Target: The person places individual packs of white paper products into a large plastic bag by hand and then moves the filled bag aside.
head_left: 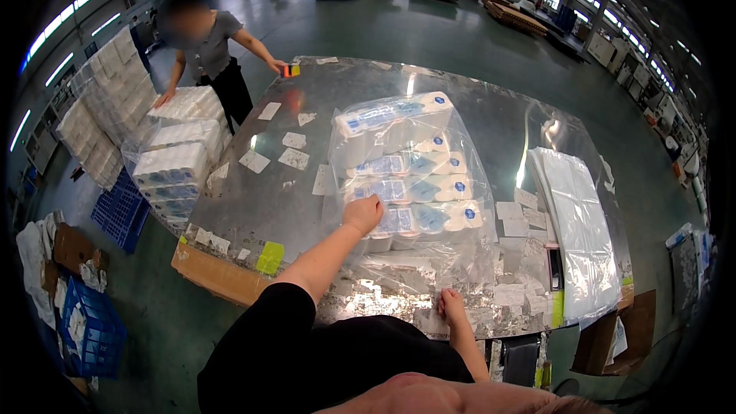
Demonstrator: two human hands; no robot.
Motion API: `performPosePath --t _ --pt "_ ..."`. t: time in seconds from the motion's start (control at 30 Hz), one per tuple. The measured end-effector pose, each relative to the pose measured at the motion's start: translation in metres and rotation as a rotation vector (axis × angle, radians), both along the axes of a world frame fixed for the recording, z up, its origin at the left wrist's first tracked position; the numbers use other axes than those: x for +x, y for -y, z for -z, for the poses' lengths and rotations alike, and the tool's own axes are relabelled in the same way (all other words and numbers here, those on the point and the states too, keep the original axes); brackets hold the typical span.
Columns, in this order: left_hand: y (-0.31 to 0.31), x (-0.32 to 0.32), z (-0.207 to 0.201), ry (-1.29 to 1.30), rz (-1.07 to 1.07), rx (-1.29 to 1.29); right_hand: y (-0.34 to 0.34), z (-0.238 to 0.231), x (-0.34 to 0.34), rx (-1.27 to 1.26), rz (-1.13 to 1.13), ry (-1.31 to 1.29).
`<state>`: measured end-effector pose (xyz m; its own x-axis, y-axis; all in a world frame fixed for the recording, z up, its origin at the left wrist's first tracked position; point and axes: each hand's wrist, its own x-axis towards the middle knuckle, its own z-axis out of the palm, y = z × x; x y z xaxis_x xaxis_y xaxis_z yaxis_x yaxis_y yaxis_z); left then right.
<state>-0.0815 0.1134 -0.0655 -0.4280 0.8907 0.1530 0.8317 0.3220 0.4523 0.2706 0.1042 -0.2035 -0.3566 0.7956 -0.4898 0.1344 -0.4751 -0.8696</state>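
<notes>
A large clear plastic bag (pixel 477 155) lies on the metal table with several white packs of paper rolls (pixel 437 190), marked with blue, in rows inside it. My left hand (pixel 364 215) is closed in a fist at the left side of the bag, over the nearer packs, and appears to grip the film. Close to the table's front edge, my right hand (pixel 452 304) has its fingers curled together beside the loose near end of the bag. Whatever is between those fingers is too small to make out.
A stack of clear bags (pixel 579 234) lies on the table's right side. Paper scraps (pixel 294 158) are stuck to the tabletop (pixel 261 184). At far left, a co-worker (pixel 211 50) touches stacked roll packs (pixel 176 153) and a small orange-and-yellow object (pixel 291 70). A blue crate (pixel 100 337) stands on the floor.
</notes>
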Motion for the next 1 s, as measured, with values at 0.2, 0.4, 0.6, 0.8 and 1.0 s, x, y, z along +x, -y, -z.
performPosePath --t 0.2,0.4,0.6,0.8,1.0 --pt "0.000 -0.001 -0.004 -0.002 0.005 -0.042 -0.001 0.001 0.000 0.001 -0.011 -0.014" --pt "0.002 -0.001 -0.004 -0.004 0.006 -0.032 0.000 -0.004 -0.002 -0.001 0.002 -0.016" --pt "-0.008 0.001 0.013 -0.029 0.010 -0.006 0.009 -0.030 -0.011 0.006 -0.121 -0.057" --pt "-0.009 -0.008 0.021 -0.105 -0.049 -0.047 0.021 -0.242 -0.056 0.496 -0.292 -0.436" --pt "-0.008 -0.013 0.026 -0.172 -0.089 -0.137 0.052 -0.401 -0.045 1.074 -0.570 -1.270"
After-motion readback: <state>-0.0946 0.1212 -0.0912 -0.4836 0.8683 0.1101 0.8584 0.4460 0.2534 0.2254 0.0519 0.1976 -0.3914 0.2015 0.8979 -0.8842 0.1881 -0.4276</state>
